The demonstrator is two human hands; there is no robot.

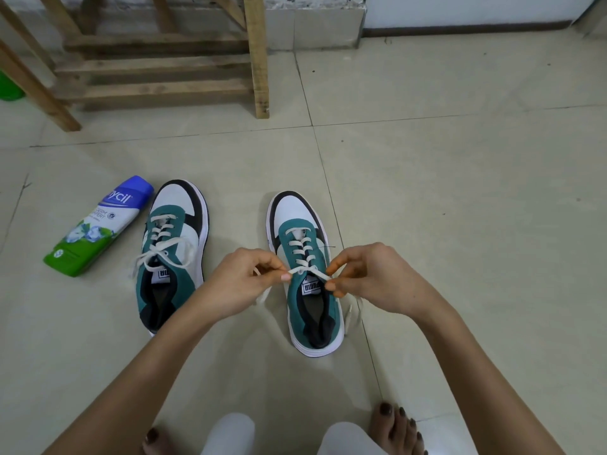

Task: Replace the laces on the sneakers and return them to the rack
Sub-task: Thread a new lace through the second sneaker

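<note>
Currently: the right-hand sneaker [307,290], teal, white and black, stands upright on the tiled floor [460,192], toe pointing away from the person, directly ahead of them. Its cream lace [300,249] runs in crossed rows up the eyelets to the top pair.

Left hand [244,280]: grip clamped on the lace, thumb and forefinger pinching one strand just left of the tongue; a loose end hangs below the hand. Right hand [371,274]: grip likewise clamped, fingertips pinching the other strand at the right edge of the tongue. A lace end lies on the floor beside the shoe's right flank. The strand between the two hands crosses over the tongue label.

The left-hand sneaker [172,290], same colours, stands apart to the left, parallel, toe away. Its own lace, a tied bow [161,256], has its loops and ends spread over the upper.

A blue-capped white and green bottle [100,228] lies on its side just left of that shoe, cap near the toe.

The wooden rack [157,64] stands well beyond, against the wall, upper left. A green object [8,88] shows at the left edge, cut off; cannot identify it.

Bare feet, left foot [154,441] and right foot [397,428], at the bottom edge.
</note>
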